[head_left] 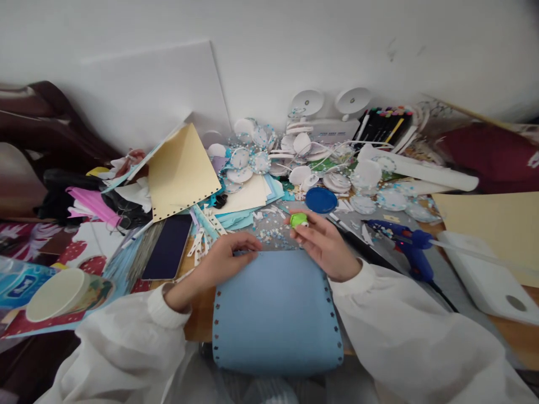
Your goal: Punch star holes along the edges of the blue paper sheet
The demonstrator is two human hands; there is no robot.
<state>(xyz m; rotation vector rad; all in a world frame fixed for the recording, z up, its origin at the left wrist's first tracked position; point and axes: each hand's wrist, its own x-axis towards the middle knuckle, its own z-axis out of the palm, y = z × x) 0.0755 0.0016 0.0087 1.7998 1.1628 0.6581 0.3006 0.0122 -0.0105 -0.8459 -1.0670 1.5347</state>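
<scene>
tbh I can't read any text here: the logo (pixel 23 285) on the blue packet (pixel 10 270) to my left is blurry, and the print (pixel 332 133) on the white box (pixel 324 126) at the back is too tiny.

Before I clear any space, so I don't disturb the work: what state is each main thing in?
Right hand: holding the green item.
Left hand: at the top edge of the blue sheet; grip unclear.
Blue sheet: holes along both side edges.
Cream sheet: holes along near edge.
Phone: screen dark.
Glue gun: lying down, small red glow showing.
Blue disc: lying flat.
</scene>
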